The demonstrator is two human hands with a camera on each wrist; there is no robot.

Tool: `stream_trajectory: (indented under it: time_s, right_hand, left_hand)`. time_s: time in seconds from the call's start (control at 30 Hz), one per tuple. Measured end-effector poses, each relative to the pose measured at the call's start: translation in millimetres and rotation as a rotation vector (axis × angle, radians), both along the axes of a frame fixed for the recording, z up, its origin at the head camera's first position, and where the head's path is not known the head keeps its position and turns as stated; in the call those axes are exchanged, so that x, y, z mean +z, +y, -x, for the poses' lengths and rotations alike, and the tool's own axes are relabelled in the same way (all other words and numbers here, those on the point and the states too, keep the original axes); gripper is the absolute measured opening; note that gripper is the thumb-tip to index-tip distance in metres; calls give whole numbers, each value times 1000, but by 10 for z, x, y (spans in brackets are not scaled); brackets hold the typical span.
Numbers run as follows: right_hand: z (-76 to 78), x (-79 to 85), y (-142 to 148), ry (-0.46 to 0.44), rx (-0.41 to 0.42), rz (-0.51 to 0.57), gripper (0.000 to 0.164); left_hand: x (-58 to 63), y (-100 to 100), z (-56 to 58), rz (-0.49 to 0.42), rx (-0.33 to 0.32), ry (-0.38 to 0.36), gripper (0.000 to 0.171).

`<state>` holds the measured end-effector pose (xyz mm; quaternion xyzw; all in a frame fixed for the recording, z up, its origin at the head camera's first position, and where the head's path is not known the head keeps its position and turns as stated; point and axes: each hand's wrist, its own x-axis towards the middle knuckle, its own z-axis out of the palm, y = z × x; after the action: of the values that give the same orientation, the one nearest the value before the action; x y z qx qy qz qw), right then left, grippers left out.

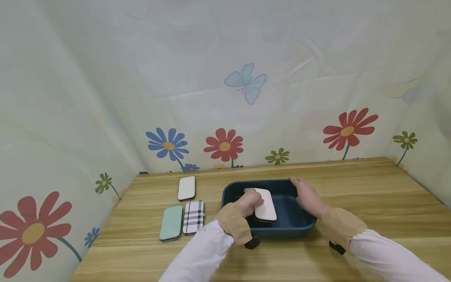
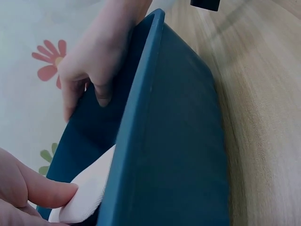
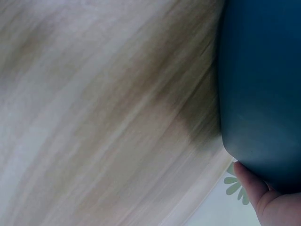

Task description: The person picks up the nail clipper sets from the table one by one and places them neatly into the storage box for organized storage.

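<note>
A dark blue rectangular basin (image 1: pixel 278 234) stands on the wooden table. My left hand (image 1: pixel 251 200) reaches into its left half and pinches a flat white case with rounded corners (image 1: pixel 266 207). In the left wrist view the thumb (image 2: pixel 51 190) presses on the pale face of this case (image 2: pixel 91 193), behind the basin's near wall (image 2: pixel 174 141). My right hand (image 1: pixel 309 197) grips the basin's right end at the far corner, with fingers over the rim. The right wrist view shows that hand (image 3: pixel 270 200) at the edge of the basin's outer wall (image 3: pixel 263 94).
Left of the basin lie three similar flat cases: a white one (image 1: pixel 186 188) farther back, a mint green one (image 1: pixel 171 222) and a black-and-white plaid one (image 1: pixel 193 217) side by side. A flower-printed curtain (image 1: pixel 282 125) hangs behind the table (image 1: pixel 370 188).
</note>
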<state>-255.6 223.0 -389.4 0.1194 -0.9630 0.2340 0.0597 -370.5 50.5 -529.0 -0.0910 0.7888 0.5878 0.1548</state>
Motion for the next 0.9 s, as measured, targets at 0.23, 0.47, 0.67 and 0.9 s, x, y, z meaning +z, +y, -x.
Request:
stream_trajectory:
  time_s: [0.23,0.47,0.67,0.9]
  right_hand:
    - [2,7,5,-1,3,-9,54]
    - [5,0,15,-4,0,-6,55]
    - [-3,2,19,-12,-2,-2,55]
    - [-15,14,17,-14,-2,6,55]
  left_hand:
    - [-806,70,643,16,-6,-57,89]
    - [-1671,140,1240,16,11,-70,103]
    - [-1606,182,1113,200,-55,1,98]
    - [-1617,217,1077,460,-177,120,92]
